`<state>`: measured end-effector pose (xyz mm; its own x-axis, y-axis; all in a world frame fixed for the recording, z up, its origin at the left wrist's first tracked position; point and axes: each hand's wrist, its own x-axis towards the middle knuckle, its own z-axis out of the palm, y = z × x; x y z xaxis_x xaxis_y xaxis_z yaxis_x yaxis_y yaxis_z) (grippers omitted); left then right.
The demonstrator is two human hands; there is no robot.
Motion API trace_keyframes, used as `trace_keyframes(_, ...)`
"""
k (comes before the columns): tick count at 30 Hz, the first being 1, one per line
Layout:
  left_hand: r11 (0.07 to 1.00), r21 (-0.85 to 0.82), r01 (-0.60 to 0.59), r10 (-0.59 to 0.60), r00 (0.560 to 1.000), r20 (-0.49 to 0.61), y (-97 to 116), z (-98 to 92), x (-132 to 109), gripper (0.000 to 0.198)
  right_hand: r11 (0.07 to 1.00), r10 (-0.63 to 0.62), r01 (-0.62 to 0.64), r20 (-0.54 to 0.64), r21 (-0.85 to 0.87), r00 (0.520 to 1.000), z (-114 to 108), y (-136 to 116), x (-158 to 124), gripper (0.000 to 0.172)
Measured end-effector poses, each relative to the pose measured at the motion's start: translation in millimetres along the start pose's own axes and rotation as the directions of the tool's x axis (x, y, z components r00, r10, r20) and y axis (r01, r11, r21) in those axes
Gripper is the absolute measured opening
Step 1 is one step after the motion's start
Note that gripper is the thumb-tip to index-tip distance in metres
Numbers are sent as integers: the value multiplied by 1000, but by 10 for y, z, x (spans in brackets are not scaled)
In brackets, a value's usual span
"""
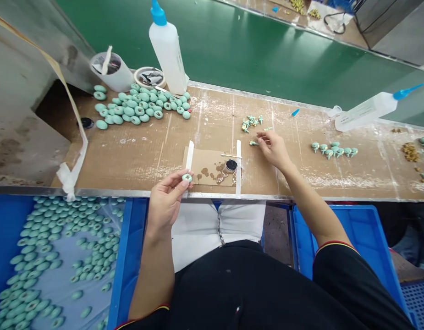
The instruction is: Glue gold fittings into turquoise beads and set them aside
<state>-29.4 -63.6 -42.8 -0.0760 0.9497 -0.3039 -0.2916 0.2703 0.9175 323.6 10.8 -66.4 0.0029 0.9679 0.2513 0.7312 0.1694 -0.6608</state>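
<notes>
My left hand (168, 197) pinches a green oval piece (187, 177) between thumb and fingers, a dark mark on its upper face, over the left edge of a taped cardboard patch (206, 158). My right hand (272, 147) reaches over the bench, its fingertips beside a small green-and-yellow piece (253, 143); whether they grip anything is too small to tell. Just behind lies a cluster of similar small pieces (251, 123). On the patch stands a small pot of dark liquid (231, 165), with a thin stick (231, 156) near it and wet brown stains around.
A pile of green ovals (139, 107) lies at the back left, near a white cup (112, 73), a tape roll (150, 77) and an upright glue bottle (168, 55). Rightward are assembled pieces (335, 150) and a tilted bottle (366, 111). Blue bins (129, 256) flank my lap.
</notes>
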Motion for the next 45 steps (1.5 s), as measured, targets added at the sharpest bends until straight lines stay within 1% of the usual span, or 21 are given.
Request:
trace_keyframes(2,999,30,-12,12,1000,-5,3,5,-44,43,1000,22,-21,13,-22,1000,1,24,10,27)
trace_keyframes(4,998,63,-30,30,1000,7,13,23,-102,41,998,19,-17,24,-53,1000,12,28,23,30)
trace_keyframes(9,996,57,-71,67,996,67,55,85,-219,41,991,8,-3,34,-133,999,25,-1,49,28)
trace_keyframes(12,999,41,-35,31,995,98,62,97,-230,38,991,-11,20,70,-130,997,-2,-4,27,25)
trace_keyframes(14,999,35,-10,6,995,98,52,101,-226,37,992,-24,35,86,-119,996,-24,4,-1,23)
trace_keyframes(19,1000,24,15,-17,995,103,16,125,-232,38,992,-68,77,89,-101,994,-52,-25,-67,23)
trace_keyframes(22,1000,18,20,-22,992,122,12,139,-239,38,994,-90,96,106,-51,990,-78,-179,-105,24)
trace_keyframes(25,1000,27,8,-12,992,126,13,141,-236,38,986,-167,168,152,4,974,-122,-453,-153,22)
trace_keyframes(28,999,45,-10,5,992,123,7,137,-233,38,962,-271,274,234,22,934,-157,-736,-189,19)
trace_keyframes(31,997,67,-24,16,992,124,-7,125,-234,36,941,-317,338,332,-4,888,-163,-907,-196,19)
trace_keyframes(33,996,85,-32,22,992,124,-18,113,-235,35,925,-340,379,369,-37,865,-155,-947,-193,21)
trace_keyframes(36,994,96,-44,33,992,118,-33,93,-235,36,902,-365,425,384,-80,848,-136,-952,-190,23)
trace_keyframes(45,993,108,-47,28,985,173,-48,62,-229,42,888,-380,450,395,-98,836,-89,-982,-179,20)
